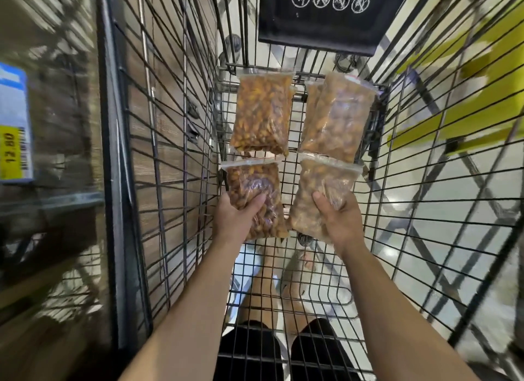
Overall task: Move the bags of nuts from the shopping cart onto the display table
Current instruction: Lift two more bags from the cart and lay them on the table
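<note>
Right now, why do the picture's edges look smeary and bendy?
Head view: the wide lens bows the cart wires, blur smears the price label, yet the left hand gripping the dark bag and right hand gripping the pale bag look sharp.

Single head view; your lens sits above the shopping cart [184, 125], facing forward and steeply down into its basket; wide-angle, wire walls splay toward the edges; close range: your forearms [198, 309] enter at the bottom edge; left hand [235, 219] gripping the darker bag [249, 179] and right hand [343, 220] gripping the paler bag [320, 179] fall mid-frame; cart's far end at top
</note>
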Motion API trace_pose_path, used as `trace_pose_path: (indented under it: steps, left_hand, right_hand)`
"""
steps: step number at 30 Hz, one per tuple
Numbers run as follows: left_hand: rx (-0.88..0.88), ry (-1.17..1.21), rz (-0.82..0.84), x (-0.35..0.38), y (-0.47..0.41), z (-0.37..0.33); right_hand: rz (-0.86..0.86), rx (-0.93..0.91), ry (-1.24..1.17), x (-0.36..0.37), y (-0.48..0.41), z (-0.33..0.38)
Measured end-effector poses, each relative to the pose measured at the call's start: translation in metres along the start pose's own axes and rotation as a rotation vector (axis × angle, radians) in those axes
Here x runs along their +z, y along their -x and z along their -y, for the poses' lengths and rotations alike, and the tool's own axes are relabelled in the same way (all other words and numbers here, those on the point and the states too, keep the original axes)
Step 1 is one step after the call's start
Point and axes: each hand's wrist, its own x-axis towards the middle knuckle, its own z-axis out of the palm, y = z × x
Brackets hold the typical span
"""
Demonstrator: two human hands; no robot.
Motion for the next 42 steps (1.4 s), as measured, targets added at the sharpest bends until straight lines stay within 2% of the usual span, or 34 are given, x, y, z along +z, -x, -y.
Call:
trace_pose_path:
  steps: [4,11,16,19,28,39,42]
  left_hand:
    - [0.039,-0.007,0.002,-0.007,0.021,0.001]
    - [0.076,-0.052,0.022,-0.030,0.097,-0.021]
    - [0.189,0.094,-0.094,-0.051,0.161,-0.022]
    - [0.310,0.098,-0.135,-0.065,0.205,-0.022]
    - [0.471,0.191,-0.332,-0.111,0.330,-0.002]
    - [0.570,0.340,-0.468,-0.177,0.433,0.038]
    - [0.617,0.383,-0.582,-0.204,0.454,0.058]
  right_hand:
    - [0.018,-0.079,0.012,-0.014,0.016,-0.002]
    - [0.130,-0.136,-0.058,-0.044,0.079,0.042]
    - [0.187,-0.258,-0.042,-0.067,0.133,0.078]
    - [0.225,-0.357,0.016,-0.083,0.165,0.093]
    - [0.361,-0.503,0.164,-0.120,0.266,0.127]
    - [0.554,-0.706,0.265,-0.091,0.379,0.161]
    - [0.597,-0.762,0.269,-0.076,0.410,0.166]
